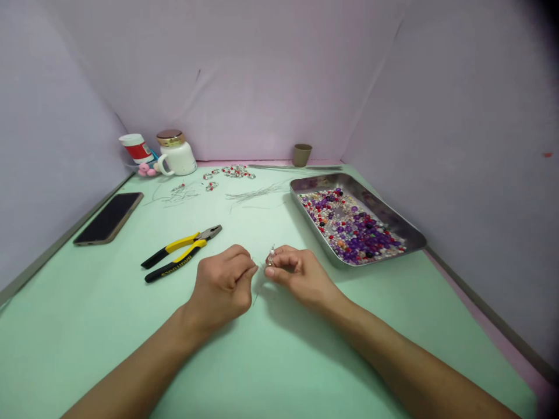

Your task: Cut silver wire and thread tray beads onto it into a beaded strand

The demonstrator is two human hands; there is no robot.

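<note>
Near the middle of the pale green table, my left hand (226, 280) is closed, thumb and forefinger pinched on a thin wire (255, 295) whose end hangs below the fingers. Just to its right, my right hand (301, 273) pinches a small beaded wire piece (271, 254) with a white bead at its top. The two hands are close together, a small gap between their fingertips. Fine wire seems to run between them, too thin to follow fully. Open-jawed or not I cannot tell, yellow and black pliers (183, 251) lie left of my left hand.
A metal tray (414, 235) of mixed beads stands at right. Finished-looking beaded pieces (236, 171) and loose wires (257, 191) lie toward the back. A phone (109, 218), a white mug (180, 159) and a red-white tub (137, 150) are at left; a small brown cup (301, 155) stands behind.
</note>
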